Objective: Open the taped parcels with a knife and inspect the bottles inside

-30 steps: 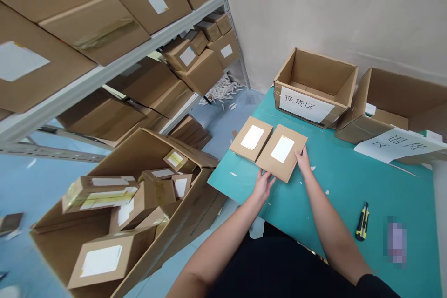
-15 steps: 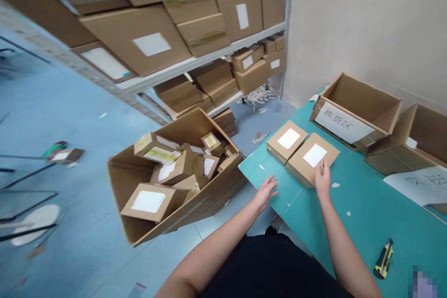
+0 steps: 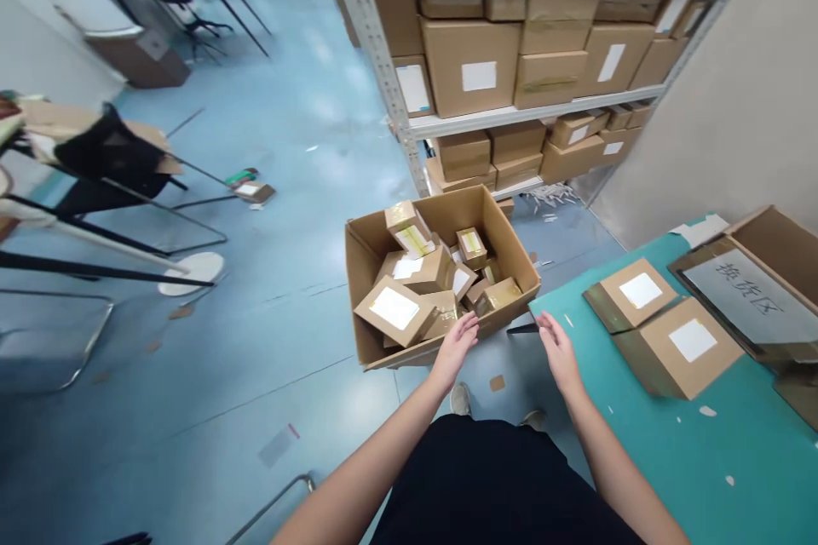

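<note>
**Here, both hands empty at the near rim of the floor carton**

The open carton (image 3: 434, 217) sits on the blue floor (image 3: 256, 315) with its mouth up. Its long side runs roughly across the view, and the near rim faces the person. It is loosely heaped with small parcels lying at mixed angles. A flat labelled parcel (image 3: 394, 309) lies at the carton's near-left corner, white label up, long axis skewed to the carton walls. A brown taped parcel (image 3: 498, 296) lies at the near-right corner.

The left hand (image 3: 455, 347) is open with fingers loosely spread, holding nothing. Its fingertips are at the carton's near rim, just beside the taped parcel; contact cannot be told. The right hand (image 3: 557, 349) is also open and empty, palm turned inward. It is just right of the carton, over the corner of the teal table (image 3: 671, 443).

Edges and room:
- The table corner lies close to the carton's right wall, with a narrow gap of floor between.
- Left of the carton the floor is wide and open, with only scraps and a small box far off.
- Behind the carton stands metal shelving (image 3: 409, 132) packed with cartons, with a strip of floor between.
- Right of the carton, two labelled parcels (image 3: 636, 294) (image 3: 687, 345) sit side by side on the table, touching, labels up.
- Farther right is an open box with a paper sign (image 3: 747, 298).
</note>
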The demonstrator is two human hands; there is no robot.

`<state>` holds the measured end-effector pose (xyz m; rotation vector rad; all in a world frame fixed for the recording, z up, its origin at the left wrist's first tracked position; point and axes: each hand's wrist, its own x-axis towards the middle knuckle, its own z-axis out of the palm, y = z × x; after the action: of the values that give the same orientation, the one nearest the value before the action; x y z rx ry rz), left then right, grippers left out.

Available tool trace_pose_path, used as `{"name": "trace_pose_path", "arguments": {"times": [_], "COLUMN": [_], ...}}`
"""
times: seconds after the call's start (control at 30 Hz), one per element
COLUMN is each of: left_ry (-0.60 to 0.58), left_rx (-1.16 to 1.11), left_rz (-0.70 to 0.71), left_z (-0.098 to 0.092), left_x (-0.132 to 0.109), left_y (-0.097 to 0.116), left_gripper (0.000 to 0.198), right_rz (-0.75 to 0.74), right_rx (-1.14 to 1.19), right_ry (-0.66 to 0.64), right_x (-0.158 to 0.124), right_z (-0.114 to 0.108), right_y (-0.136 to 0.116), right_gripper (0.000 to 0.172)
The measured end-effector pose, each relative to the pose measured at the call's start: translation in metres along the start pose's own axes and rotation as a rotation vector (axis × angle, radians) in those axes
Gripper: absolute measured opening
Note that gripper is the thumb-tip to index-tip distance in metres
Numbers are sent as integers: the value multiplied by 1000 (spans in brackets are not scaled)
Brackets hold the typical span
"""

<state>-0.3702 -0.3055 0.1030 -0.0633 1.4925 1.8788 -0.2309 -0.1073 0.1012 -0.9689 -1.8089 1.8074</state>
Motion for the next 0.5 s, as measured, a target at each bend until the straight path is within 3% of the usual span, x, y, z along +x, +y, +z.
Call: {"name": "trace_pose_path", "arguments": {"times": [0.1, 0.23, 0.37, 0.5], "left_ry": [89, 165, 218, 263], "left_rx": [1, -15, -68, -49], "left_rz": [31, 49, 60, 58], "left_z": [-42, -81, -106, -119], "left_x": [-1, 0, 5, 13], "left_y": [11, 17, 17, 15], "left_gripper": [49, 51, 53, 55], "right_rz": [14, 37, 47, 89], "right_rx": [19, 16, 3, -1], "right_ry": [-75, -168, -218, -252], "right_x": [2, 9, 20, 34], "right_z": [46, 91, 117, 127], "right_y": [0, -3, -4, -1], "right_gripper": [57, 55, 56, 58]}}
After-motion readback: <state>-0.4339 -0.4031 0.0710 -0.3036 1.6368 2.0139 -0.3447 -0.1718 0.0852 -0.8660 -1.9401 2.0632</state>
